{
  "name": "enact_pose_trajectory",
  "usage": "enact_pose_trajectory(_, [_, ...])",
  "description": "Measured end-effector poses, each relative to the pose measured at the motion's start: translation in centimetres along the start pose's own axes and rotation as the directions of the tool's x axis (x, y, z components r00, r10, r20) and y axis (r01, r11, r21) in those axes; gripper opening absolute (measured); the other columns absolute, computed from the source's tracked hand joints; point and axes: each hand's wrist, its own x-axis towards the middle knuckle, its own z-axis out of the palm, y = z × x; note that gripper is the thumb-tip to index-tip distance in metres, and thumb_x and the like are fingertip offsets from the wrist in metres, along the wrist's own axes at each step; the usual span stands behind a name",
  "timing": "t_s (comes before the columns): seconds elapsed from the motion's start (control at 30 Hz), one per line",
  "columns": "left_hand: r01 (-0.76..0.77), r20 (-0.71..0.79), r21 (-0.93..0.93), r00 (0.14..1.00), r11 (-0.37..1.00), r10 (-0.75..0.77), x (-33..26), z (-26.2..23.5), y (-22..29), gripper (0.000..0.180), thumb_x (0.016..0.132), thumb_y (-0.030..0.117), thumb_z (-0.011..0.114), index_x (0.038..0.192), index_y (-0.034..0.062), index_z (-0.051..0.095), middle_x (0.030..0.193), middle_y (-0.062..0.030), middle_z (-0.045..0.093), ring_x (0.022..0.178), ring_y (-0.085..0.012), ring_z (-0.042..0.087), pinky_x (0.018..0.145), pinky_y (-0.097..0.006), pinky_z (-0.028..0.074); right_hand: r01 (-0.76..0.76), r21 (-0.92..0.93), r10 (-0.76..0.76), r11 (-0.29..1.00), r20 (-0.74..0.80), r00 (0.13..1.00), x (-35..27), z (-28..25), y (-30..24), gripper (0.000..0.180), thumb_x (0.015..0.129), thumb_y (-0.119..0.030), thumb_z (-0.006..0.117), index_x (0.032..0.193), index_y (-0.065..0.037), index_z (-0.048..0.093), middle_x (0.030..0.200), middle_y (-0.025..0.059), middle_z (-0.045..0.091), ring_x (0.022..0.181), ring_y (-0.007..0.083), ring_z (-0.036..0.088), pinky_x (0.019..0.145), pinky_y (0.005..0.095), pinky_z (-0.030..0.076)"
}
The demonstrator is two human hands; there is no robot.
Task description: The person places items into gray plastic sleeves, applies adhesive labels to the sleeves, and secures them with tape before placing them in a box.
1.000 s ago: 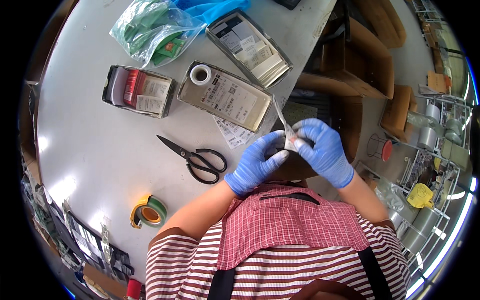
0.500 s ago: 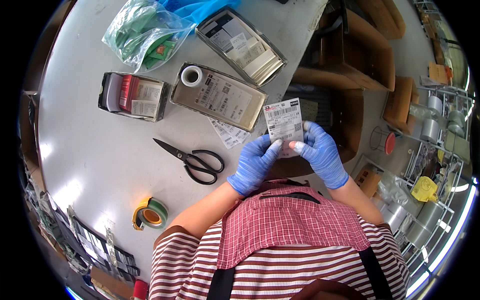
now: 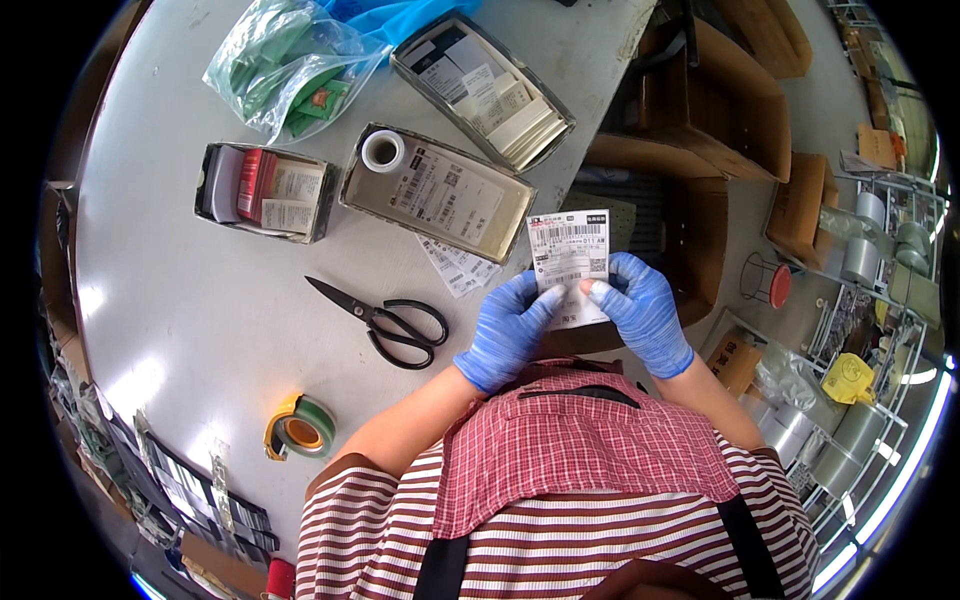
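Between my two hands is a white printed shipping label (image 3: 570,250), held upright past the table's right edge. My left hand (image 3: 507,330), in a blue glove, pinches its lower left side with the thumb on the printed face. On the lower right side, my gloved right hand (image 3: 645,312) grips it the same way; its thumb tip is bare. More printed labels (image 3: 458,266) lie on the table to the left, partly beneath a shallow box (image 3: 515,235) with a label and a white roll (image 3: 383,151) in it. Black-handled scissors (image 3: 385,325) rest left of my left hand.
A tape dispenser (image 3: 300,427) sits at the near left. Farther back are a small box of cards (image 3: 323,205), a long box of papers (image 3: 555,145) and a clear bag of green packets (image 3: 290,80). Cardboard boxes (image 3: 712,240) and a wire rack (image 3: 860,400) stand right of the table.
The shipping label has straightened and sits slightly lower, its print now facing me more squarely. My right hand has shifted slightly down. The things on the table have not moved.
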Motion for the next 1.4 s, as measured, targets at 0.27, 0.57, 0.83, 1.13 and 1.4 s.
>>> enact_pose_trajectory(0.27, [-0.181,-0.146,0.057,0.971,0.982,0.188,0.1,-0.1,0.8,0.03,0.098,0.02,0.057,0.119,-0.0012,0.061,0.103,-0.0053,0.067,0.091,-0.0123,0.062,0.082,-0.027,0.05,0.003,0.083,-0.007,0.997,0.048,0.999,0.4,0.7,-0.2,0.022,0.092,-0.015,0.064,0.101,0.005,0.064,0.082,0.0053,0.067,0.069,0.0076,0.06,0.064,0.0233,0.051])
enact_pose_trajectory(0.57, [-0.034,-0.146,0.099,0.988,0.995,0.048,-0.7,-1.0,1.1,0.03,0.098,0.031,0.057,0.098,0.0025,0.064,0.079,-0.0024,0.064,0.065,-0.0088,0.057,0.059,-0.022,0.047,0.126,-0.06,-0.132,0.99,-0.116,0.984,5.2,0.0,-2.7,0.017,0.092,-0.014,0.061,0.092,0.003,0.064,0.069,0.0038,0.063,0.058,0.0068,0.055,0.054,0.0233,0.044])
enact_pose_trajectory(0.83, [0.003,-0.134,0.129,0.991,0.992,0.014,-0.9,-2.0,0.4,0.03,0.097,0.032,0.058,0.098,0.0022,0.065,0.079,-0.0028,0.064,0.066,-0.0089,0.059,0.059,-0.021,0.048,0.201,0.004,-0.198,0.98,-0.157,0.968,6.6,-0.1,-4.0,0.017,0.093,-0.014,0.061,0.095,0.003,0.065,0.07,0.0029,0.063,0.059,0.0062,0.056,0.055,0.0223,0.045])
enact_pose_trajectory(1.13, [0.031,-0.149,0.167,0.989,0.985,-0.005,-0.7,-1.7,0.7,0.03,0.098,0.031,0.056,0.096,0.0023,0.065,0.077,-0.0022,0.064,0.064,-0.0081,0.058,0.059,-0.021,0.048,0.19,-0.005,-0.189,0.982,-0.155,0.97,6.7,-0.6,-3.8,0.018,0.093,-0.015,0.062,0.095,0.003,0.065,0.072,0.0038,0.064,0.059,0.0066,0.057,0.056,0.0221,0.046])
enact_pose_trajectory(1.4, [-0.161,-0.061,0.42,0.977,0.893,0.205,0.2,-1.4,1.8,0.023,0.097,0.023,0.058,0.098,0.0008,0.065,0.082,-0.0025,0.064,0.069,-0.009,0.057,0.062,-0.025,0.048,0.196,0.013,-0.187,0.981,-0.233,0.954,7.1,-1.7,-3.7,0.018,0.093,-0.015,0.061,0.096,0.002,0.065,0.073,0.0038,0.064,0.06,0.0064,0.058,0.056,0.0214,0.047])
